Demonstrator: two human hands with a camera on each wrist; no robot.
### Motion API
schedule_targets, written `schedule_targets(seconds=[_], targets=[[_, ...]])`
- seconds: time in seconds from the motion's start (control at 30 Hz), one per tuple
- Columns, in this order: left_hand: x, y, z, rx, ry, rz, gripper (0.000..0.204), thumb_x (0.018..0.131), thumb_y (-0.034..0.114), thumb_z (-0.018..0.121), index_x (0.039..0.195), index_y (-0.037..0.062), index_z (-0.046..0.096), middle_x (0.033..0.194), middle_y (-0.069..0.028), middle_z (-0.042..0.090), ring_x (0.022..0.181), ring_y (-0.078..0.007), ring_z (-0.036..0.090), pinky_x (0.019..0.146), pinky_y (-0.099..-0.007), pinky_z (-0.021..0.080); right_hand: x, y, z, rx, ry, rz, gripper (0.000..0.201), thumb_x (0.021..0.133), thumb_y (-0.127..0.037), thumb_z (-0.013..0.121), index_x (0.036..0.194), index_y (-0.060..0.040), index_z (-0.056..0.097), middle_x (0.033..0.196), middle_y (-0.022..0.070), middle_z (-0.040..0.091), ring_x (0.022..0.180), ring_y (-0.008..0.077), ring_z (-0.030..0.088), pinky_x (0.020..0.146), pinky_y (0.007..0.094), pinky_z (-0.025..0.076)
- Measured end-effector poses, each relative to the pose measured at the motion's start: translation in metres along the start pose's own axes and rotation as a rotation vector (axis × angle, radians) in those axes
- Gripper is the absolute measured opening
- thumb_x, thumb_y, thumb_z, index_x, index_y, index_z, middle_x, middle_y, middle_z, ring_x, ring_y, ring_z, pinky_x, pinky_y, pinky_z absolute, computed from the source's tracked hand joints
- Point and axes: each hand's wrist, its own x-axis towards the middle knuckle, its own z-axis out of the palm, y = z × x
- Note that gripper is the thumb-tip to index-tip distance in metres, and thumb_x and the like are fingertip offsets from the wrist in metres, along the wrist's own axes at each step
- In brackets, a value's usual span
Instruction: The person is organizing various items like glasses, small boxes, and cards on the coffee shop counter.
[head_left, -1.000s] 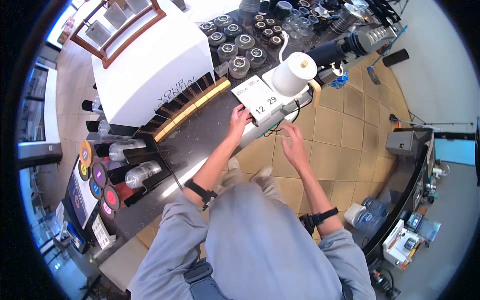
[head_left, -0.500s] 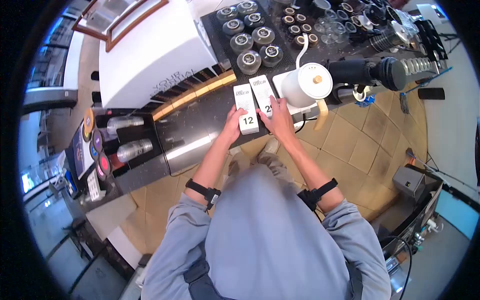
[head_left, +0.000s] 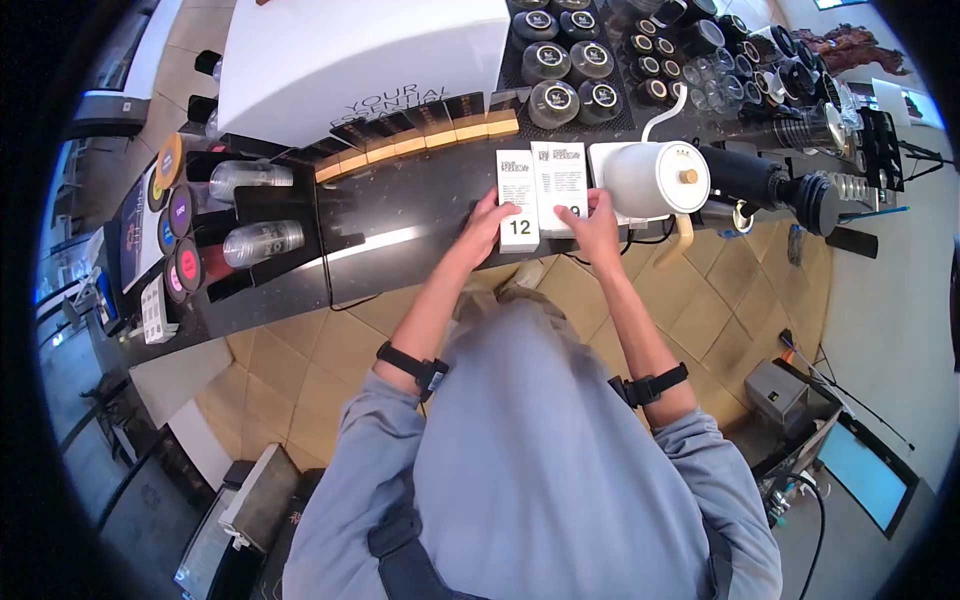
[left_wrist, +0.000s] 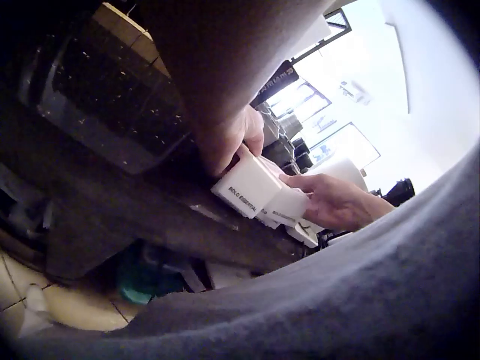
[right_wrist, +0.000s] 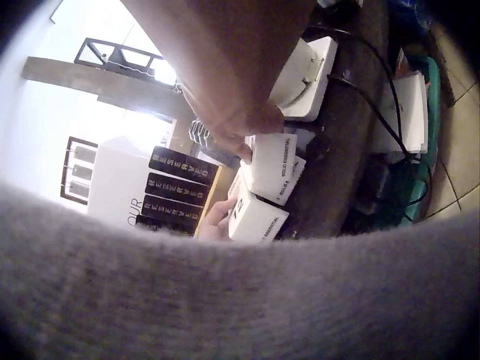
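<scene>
Two white printed boxes stand side by side along the counter edge. In the head view my left hand [head_left: 481,233] holds the narrow box marked 12 [head_left: 519,190], thumb on its top face and fingers along its left side. My right hand [head_left: 598,232] grips the wider white box [head_left: 561,175], its thumb over the printed number, of which a 9 shows. The left wrist view shows the box ends [left_wrist: 246,184] close together, with the right hand [left_wrist: 337,201] beyond them. Lettering is visible on the box ends [right_wrist: 276,166] in the right wrist view.
A white gooseneck kettle [head_left: 650,180] with a wooden handle stands just right of the boxes. Behind are dark-lidded jars [head_left: 553,103]. A large white display [head_left: 360,60] fronted by black packets, and a rack of plastic cups [head_left: 262,243], stand to the left.
My right hand has come from off the counter onto the right box. The boxes, apart and tilted half a second ago, now stand straighter and closer together. The head view has turned.
</scene>
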Motion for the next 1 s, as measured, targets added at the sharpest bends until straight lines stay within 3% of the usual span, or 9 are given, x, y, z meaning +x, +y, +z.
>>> schedule_targets(seconds=[0.1,0.33,0.5,0.6,0.67,0.73,0.83,0.9,1.0], targets=[[0.001,0.007,-0.005,0.011,-0.056,-0.006,0.054,0.087,0.002,0.059,0.137,0.002,0.04,0.125,-0.0131,0.06,0.112,-0.0209,0.061,0.095,-0.0346,0.052,-0.001,-0.008,-0.003,-0.07,0.081,-0.064,0.032,0.083,-0.014,0.074,0.105,0.0014,0.056,0.087,0.0111,0.068,0.079,0.0186,0.064,0.074,0.0329,0.05],[0.004,0.013,-0.027,-0.028,-0.202,-0.08,0.057,0.089,-0.001,0.062,0.139,0.0034,0.036,0.13,-0.0136,0.057,0.116,-0.0218,0.059,0.097,-0.036,0.052,-0.002,0.009,-0.004,-0.128,0.175,-0.037,0.021,0.092,-0.013,0.061,0.106,0.0019,0.06,0.09,0.0127,0.069,0.081,0.0204,0.065,0.074,0.0352,0.05],[0.012,0.008,-0.035,-0.011,-0.213,-0.032,0.057,0.09,0.001,0.064,0.139,0.0042,0.035,0.13,-0.0134,0.056,0.117,-0.0217,0.058,0.096,-0.0369,0.052,-0.005,0.003,0.008,-0.126,0.236,-0.13,0.03,0.094,-0.013,0.058,0.121,0.0018,0.059,0.091,0.0158,0.069,0.083,0.025,0.067,0.076,0.0359,0.051],[0.012,0.006,-0.03,0.035,-0.151,0.001,0.059,0.09,0.005,0.066,0.14,0.0045,0.034,0.131,-0.0133,0.055,0.118,-0.0213,0.058,0.096,-0.0368,0.052,-0.005,-0.003,0.02,-0.134,0.147,0.022,0.038,0.094,-0.018,0.059,0.126,0.0039,0.057,0.1,0.0203,0.066,0.091,0.0298,0.064,0.083,0.0382,0.049],[0.016,-0.001,-0.03,0.056,-0.125,0.027,0.06,0.09,0.007,0.067,0.14,0.0047,0.034,0.131,-0.0132,0.055,0.119,-0.0212,0.057,0.096,-0.0365,0.052,-0.001,0.014,0.032,-0.417,0.203,-0.127,0.043,0.094,-0.023,0.059,0.125,0.0072,0.057,0.108,0.0254,0.06,0.102,0.0352,0.059,0.093,0.0413,0.045],[0.014,0.001,-0.03,0.055,-0.108,0.048,0.063,0.091,0.013,0.068,0.142,0.0046,0.033,0.131,-0.0132,0.055,0.12,-0.0211,0.056,0.098,-0.0361,0.051,-0.003,0.009,0.04,-0.437,0.13,-0.08,0.063,0.091,-0.037,0.064,0.133,0.0071,0.05,0.12,0.0283,0.051,0.112,0.0404,0.051,0.099,0.0469,0.04],[0.014,0.002,-0.041,-0.222,-0.18,-0.081,0.05,0.102,0.03,0.05,0.142,0.0062,0.035,0.136,-0.013,0.053,0.124,-0.0228,0.054,0.103,-0.0392,0.047,-0.018,-0.007,0.058,-0.519,0.141,-0.062,0.104,0.077,-0.062,0.071,0.15,-0.0014,0.028,0.139,0.0291,0.035,0.125,0.0462,0.039,0.103,0.0567,0.034],[0.015,0.002,-0.047,-0.388,-0.216,-0.132,0.045,0.107,0.036,0.032,0.143,0.0089,0.037,0.14,-0.0113,0.051,0.126,-0.0245,0.054,0.105,-0.0422,0.045,-0.029,-0.023,0.067,-0.638,0.155,-0.136,0.104,0.077,-0.062,0.071,0.151,-0.003,0.028,0.141,0.0301,0.034,0.128,0.0468,0.036,0.103,0.059,0.032],[0.013,0.009,-0.053,-0.314,-0.228,-0.102,0.042,0.107,0.034,0.033,0.141,0.0109,0.039,0.14,-0.0099,0.052,0.126,-0.0234,0.054,0.104,-0.0413,0.046,-0.033,-0.033,0.076,-0.761,0.186,-0.28,0.1,0.074,-0.062,0.073,0.148,-0.0059,0.036,0.145,0.0293,0.031,0.133,0.0462,0.03,0.103,0.0632,0.028]])
